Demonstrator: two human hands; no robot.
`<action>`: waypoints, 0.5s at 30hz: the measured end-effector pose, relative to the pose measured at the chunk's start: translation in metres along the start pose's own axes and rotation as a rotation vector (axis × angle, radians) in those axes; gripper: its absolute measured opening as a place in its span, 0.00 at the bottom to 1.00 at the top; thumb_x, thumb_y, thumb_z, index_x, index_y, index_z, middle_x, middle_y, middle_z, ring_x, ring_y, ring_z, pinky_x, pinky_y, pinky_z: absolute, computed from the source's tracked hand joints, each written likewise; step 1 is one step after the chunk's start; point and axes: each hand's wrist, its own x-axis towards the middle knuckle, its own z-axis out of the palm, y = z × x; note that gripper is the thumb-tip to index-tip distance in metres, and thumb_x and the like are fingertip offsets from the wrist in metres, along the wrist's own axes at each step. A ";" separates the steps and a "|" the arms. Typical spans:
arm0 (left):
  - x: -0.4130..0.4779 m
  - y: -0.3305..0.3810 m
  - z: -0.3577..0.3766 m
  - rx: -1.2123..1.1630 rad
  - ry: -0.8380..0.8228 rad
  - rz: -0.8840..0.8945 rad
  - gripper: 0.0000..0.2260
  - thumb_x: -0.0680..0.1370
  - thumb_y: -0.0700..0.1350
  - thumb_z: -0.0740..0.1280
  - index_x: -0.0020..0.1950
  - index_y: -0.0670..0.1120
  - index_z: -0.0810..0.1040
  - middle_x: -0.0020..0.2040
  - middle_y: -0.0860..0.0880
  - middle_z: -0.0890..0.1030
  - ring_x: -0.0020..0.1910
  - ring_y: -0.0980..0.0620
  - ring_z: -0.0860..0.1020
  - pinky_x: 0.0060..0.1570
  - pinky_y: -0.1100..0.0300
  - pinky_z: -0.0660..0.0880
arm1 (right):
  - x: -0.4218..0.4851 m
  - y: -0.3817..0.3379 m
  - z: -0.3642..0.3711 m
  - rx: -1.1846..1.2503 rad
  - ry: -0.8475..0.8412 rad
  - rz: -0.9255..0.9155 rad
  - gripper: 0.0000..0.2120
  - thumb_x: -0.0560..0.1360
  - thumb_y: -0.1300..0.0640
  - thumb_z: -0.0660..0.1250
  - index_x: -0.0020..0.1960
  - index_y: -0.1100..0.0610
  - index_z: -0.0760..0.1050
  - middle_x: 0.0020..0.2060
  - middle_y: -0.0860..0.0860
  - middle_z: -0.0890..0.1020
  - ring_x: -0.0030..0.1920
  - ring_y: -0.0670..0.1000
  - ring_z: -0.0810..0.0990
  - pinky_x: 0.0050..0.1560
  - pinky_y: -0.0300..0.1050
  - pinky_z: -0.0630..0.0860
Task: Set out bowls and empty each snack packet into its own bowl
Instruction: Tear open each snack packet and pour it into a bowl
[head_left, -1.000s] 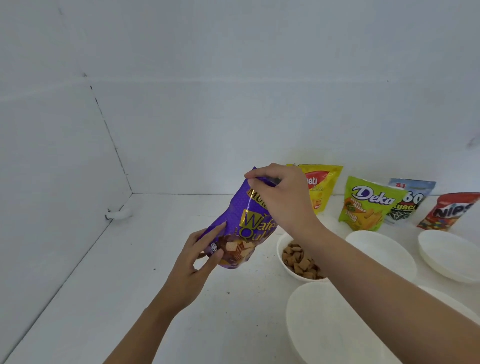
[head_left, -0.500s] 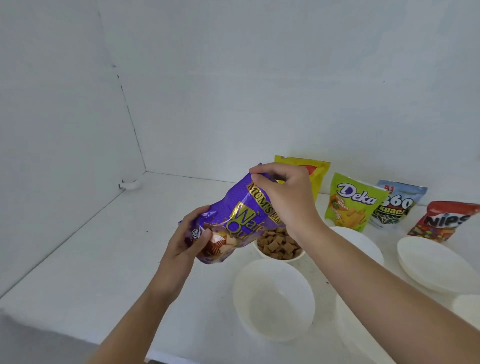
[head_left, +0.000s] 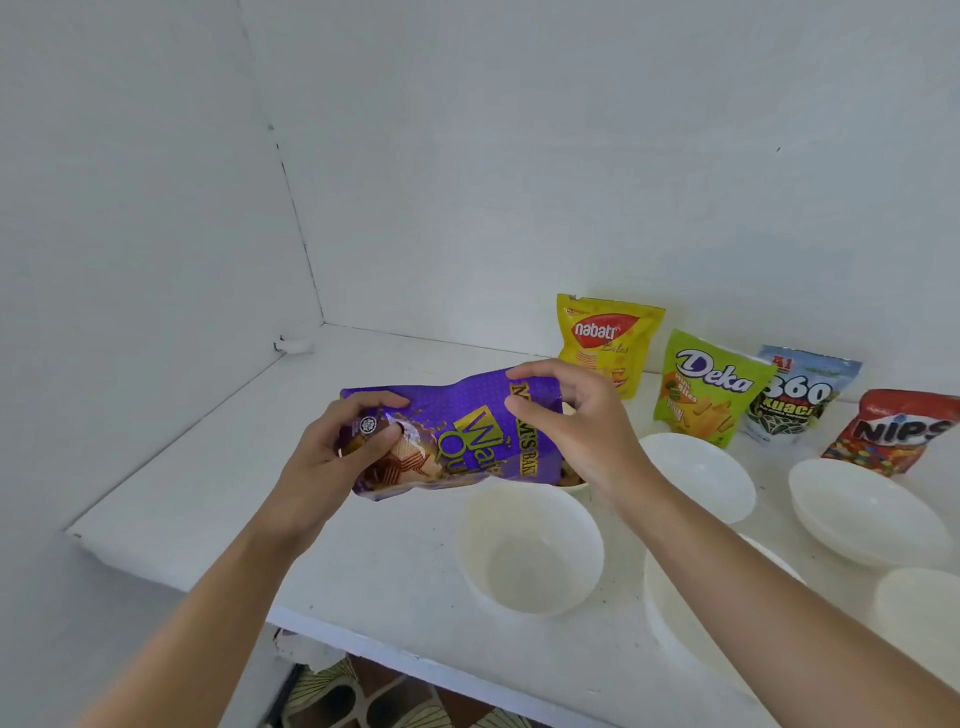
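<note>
Lying sideways in mid-air over the worktop (head_left: 363, 561), shiny purple wafer packet (head_left: 457, 421) with gold lettering, kinda crumpled, left hand (head_left: 332, 457) grip curled round its bottom end, right hand (head_left: 576, 426) grip pinching the top, empty white bowl (head_left: 530, 561) just below

Single head-worn wide-angle view, facing forward and down, close above left hand (head_left: 332, 457), right hand (head_left: 587, 431), purple packet (head_left: 457, 405), white counter (head_left: 363, 561).

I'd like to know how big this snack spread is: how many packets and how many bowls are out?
Packets: 5: purple packet, yellow packet, green packet, blue packet, red packet.
Bowls: 6: filled bowl, front bowl, back bowl, right bowl, bowl under the arm, edge bowl.
Total: 11.
</note>
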 end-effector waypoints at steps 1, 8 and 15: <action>-0.001 0.002 -0.002 0.007 0.002 -0.001 0.13 0.76 0.47 0.72 0.61 0.49 0.81 0.61 0.42 0.79 0.59 0.42 0.81 0.50 0.51 0.79 | -0.002 0.002 0.001 0.020 0.007 0.006 0.09 0.74 0.63 0.73 0.53 0.55 0.81 0.42 0.57 0.87 0.41 0.55 0.87 0.38 0.52 0.83; -0.013 0.015 -0.003 0.137 -0.006 0.007 0.10 0.79 0.42 0.68 0.58 0.51 0.83 0.59 0.47 0.73 0.61 0.52 0.78 0.44 0.65 0.80 | -0.014 0.020 0.001 0.153 0.046 0.118 0.07 0.74 0.61 0.74 0.51 0.56 0.80 0.42 0.61 0.86 0.43 0.65 0.85 0.37 0.46 0.79; -0.017 0.025 0.002 0.203 -0.018 0.018 0.10 0.81 0.44 0.66 0.59 0.54 0.82 0.60 0.48 0.72 0.61 0.55 0.77 0.49 0.65 0.79 | -0.022 0.042 0.005 0.077 0.062 0.133 0.05 0.75 0.63 0.73 0.46 0.55 0.79 0.38 0.61 0.85 0.37 0.57 0.83 0.36 0.45 0.76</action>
